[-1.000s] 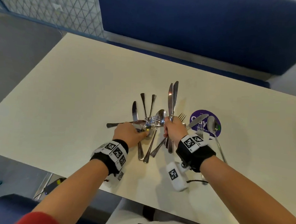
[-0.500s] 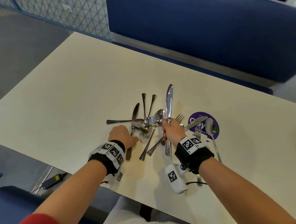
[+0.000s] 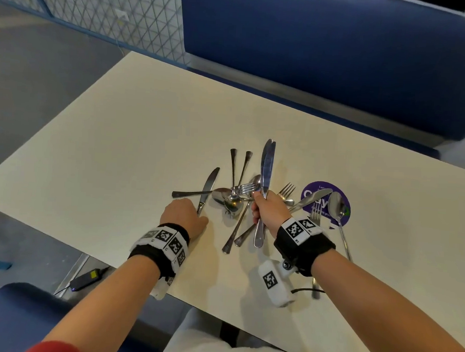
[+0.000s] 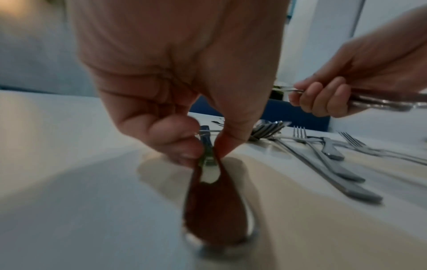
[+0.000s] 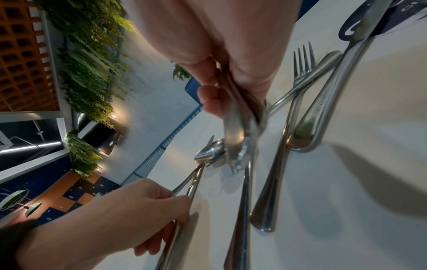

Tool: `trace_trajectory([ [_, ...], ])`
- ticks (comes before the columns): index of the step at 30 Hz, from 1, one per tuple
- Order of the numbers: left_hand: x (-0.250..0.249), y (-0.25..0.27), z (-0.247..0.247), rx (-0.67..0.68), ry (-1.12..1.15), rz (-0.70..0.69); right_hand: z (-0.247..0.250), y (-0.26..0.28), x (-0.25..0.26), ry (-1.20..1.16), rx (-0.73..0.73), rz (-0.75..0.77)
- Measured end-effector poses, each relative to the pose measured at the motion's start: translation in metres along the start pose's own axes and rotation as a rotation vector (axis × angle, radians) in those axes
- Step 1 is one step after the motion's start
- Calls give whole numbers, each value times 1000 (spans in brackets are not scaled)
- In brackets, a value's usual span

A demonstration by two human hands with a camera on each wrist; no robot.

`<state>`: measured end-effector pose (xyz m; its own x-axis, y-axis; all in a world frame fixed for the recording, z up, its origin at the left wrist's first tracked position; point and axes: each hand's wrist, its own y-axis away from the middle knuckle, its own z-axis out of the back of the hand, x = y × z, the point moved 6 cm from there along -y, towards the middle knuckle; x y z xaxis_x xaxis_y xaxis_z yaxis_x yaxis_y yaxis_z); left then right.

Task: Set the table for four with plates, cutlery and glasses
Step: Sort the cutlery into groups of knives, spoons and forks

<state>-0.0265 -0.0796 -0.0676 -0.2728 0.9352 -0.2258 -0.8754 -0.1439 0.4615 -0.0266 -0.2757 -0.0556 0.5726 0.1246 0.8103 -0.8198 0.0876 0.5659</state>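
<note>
Right hand (image 3: pixel 268 210) is closed around two knives (image 3: pixel 265 166), blades toward 12 o'clock. Left hand (image 3: pixel 184 214) pinches a third knife (image 3: pixel 208 186) by its handle, at 9 o'clock of the cutlery pile (image 3: pixel 234 200). Risk: smooth handles may slip and the pile be scattered.

Two steel knives (image 3: pixel 267 164) held together upright, blades pointing far. Third knife (image 3: pixel 208 188) flat on table, left of pile, handle near. Spoons and forks (image 3: pixel 234 197) heaped centre, crossing.
</note>
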Motion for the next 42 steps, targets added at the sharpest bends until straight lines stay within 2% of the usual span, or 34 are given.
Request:
trace_trajectory([
  [6, 1, 1, 2, 73, -17, -55, 7, 1, -4, -59, 2, -27],
  [11, 10, 0, 5, 170, 222, -98, 8, 0, -4, -45, 4, -25],
  [15, 8, 0, 21, 120, 417, -138, 5, 2, -1, -63, -2, -34],
  [19, 2, 0, 41, 1, 339, -141, 3, 1, 0, 24, -9, -18],
  [27, -1, -4, 34, 79, 416, -131, 2, 2, 4, 6, 5, 0],
  [33, -51, 18, 41, 159, 820, -335, -3, 2, 10, 62, 25, 65],
  [35, -74, 26, 37, 203, 850, -403, -5, 4, 13, 23, 24, 52],
  [38, -102, 34, 29, 248, 848, -443, -2, 6, 13, -217, 8, -6],
  [42, -122, 35, 20, 231, 863, -419, 18, 4, 7, -217, -98, -13],
])
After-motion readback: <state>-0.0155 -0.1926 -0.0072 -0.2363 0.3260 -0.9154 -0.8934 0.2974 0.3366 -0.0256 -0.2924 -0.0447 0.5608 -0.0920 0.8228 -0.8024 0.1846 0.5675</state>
